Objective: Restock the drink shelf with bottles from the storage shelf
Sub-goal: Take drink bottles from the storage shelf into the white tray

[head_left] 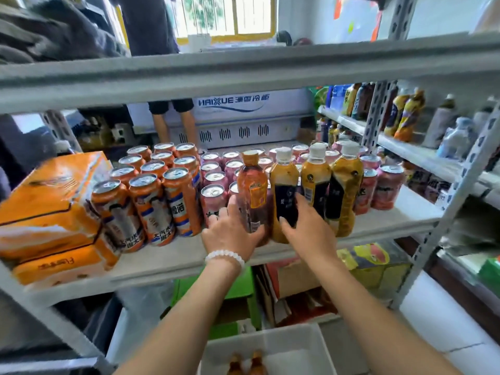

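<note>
Down at the bottom edge, closest to me, a white bin (284, 345) holds two amber bottle tops (246, 364). From there both forearms reach up to the middle shelf (167, 261).

My left hand (230, 231), with a white bead bracelet (224, 257) at the wrist, curls its fingers around the lower body of the brown tea bottle with the orange cap (253, 196), which stands upright at the shelf's front edge. My right hand (305, 226) has its fingers spread and partly curled against the dark label of the first yellow bottle (284, 196). I cannot tell whether that is a full grip or only a touch. Two more yellow bottles (328, 185) stand just beside it to the right, touching one another.

Pink cans (216, 180) crowd directly behind the bottles, with orange cans (151, 196) to their left and an orange carton (51, 201) beyond those.

My worry is the packing. The four bottles stand shoulder to shoulder near the lip, so pulling one out at an angle could drag its neighbour over the edge towards the bin or the floor. Pushing back instead could knock the pink cans. The right hand's hold looks shallow, and a wrapped label could slip under it.
</note>
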Available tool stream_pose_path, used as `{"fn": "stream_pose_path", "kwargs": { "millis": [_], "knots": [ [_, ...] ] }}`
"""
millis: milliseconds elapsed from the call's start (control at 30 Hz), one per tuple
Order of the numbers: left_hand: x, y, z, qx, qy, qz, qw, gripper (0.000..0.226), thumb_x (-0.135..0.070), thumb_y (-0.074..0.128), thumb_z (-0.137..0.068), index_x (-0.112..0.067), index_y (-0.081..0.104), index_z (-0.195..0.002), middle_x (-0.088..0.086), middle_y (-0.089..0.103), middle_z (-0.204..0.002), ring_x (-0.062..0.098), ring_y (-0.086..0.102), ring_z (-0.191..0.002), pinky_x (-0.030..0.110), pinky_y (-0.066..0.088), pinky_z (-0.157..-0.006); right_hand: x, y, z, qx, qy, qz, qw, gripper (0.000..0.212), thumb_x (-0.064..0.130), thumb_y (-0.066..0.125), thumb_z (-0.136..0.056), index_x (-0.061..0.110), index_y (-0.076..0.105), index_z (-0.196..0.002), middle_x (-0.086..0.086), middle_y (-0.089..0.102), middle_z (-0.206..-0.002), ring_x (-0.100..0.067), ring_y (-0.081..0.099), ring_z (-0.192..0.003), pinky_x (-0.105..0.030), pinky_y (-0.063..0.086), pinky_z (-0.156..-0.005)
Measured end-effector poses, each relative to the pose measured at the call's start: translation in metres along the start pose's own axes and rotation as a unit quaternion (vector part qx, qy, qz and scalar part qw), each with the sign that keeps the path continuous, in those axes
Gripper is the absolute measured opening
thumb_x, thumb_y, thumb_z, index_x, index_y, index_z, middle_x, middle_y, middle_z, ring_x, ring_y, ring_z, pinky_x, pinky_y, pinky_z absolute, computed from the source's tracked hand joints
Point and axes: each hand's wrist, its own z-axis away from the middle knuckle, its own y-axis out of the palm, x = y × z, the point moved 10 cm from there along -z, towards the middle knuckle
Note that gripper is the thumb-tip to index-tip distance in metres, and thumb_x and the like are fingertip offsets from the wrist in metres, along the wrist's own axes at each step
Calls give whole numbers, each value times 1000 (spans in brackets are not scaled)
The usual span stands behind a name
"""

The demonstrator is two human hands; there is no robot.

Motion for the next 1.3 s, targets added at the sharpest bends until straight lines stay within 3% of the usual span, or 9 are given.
{"fn": "stream_pose_path", "kwargs": {
  "millis": [133, 333, 500, 700, 933, 1167, 1300],
  "knots": [
    [-2, 13, -26, 5, -18, 67, 998, 82, -66, 61, -72, -24, 34, -137, 2, 57, -121, 26, 51, -113, 40, 46, -88, -5, 13, -19, -26, 55, 14, 998, 78, 49, 51, -91, 14, 13, -149, -10, 55, -132, -29, 59, -112, -34, 49, -77],
    [4, 28, -35, -7, -50, 184, 982, 70, -60, 68, -71, -25, 44, -126, 5, 64, -106, 28, 57, -103, 41, 51, -84, -6, 13, -28, -107, 64, 14, 992, 73, 49, 57, -87, 10, 28, -142, -11, 61, -123, -29, 62, -107, -34, 50, -73],
    [12, 23, -31, -12, -58, 209, 976, 69, -61, 71, -66, -31, 48, -124, 2, 66, -102, 24, 60, -100, 40, 53, -83, -8, 15, -25, -106, 72, -30, 991, 72, 49, 61, -83, 16, 31, -139, -6, 60, -124, -27, 60, -110, -33, 47, -68],
    [23, 10, -7, 5, -73, 215, 974, 67, -68, 69, -62, -41, 47, -119, -4, 66, -95, 18, 62, -90, 35, 55, -76, -3, 5, 5, -88, 75, -65, 991, 73, 50, 62, -82, 20, 31, -141, -7, 55, -129, -28, 56, -113, -37, 51, -78],
    [19, 8, 51, 59, -69, 235, 968, 70, -74, 63, -61, -41, 48, -121, -6, 66, -92, 15, 62, -85, 28, 49, -69, -18, -3, 66, -85, 78, -83, 990, 64, 51, 63, -81, 23, 41, -134, -2, 58, -113, -24, 58, -102, -29, 43, -68],
    [24, 54, 137, 134, -85, 222, 962, 59, -69, 66, -64, -43, 51, -114, -7, 67, -91, 18, 66, -86, 29, 54, -72, -70, 21, 139, -41, 118, -106, 986, 57, 50, 66, -77, 23, 47, -123, -4, 61, -109, -27, 59, -102, -41, 52, -75],
    [33, 104, 181, 189, -100, 243, 946, 56, -65, 68, -63, -41, 54, -111, -9, 70, -97, 17, 66, -89, 29, 53, -76, -104, 50, 177, -5, 147, -116, 982, 58, 41, 68, -78, 22, 47, -129, -6, 60, -114, -28, 57, -105, -28, 40, -73]
  ]
}}
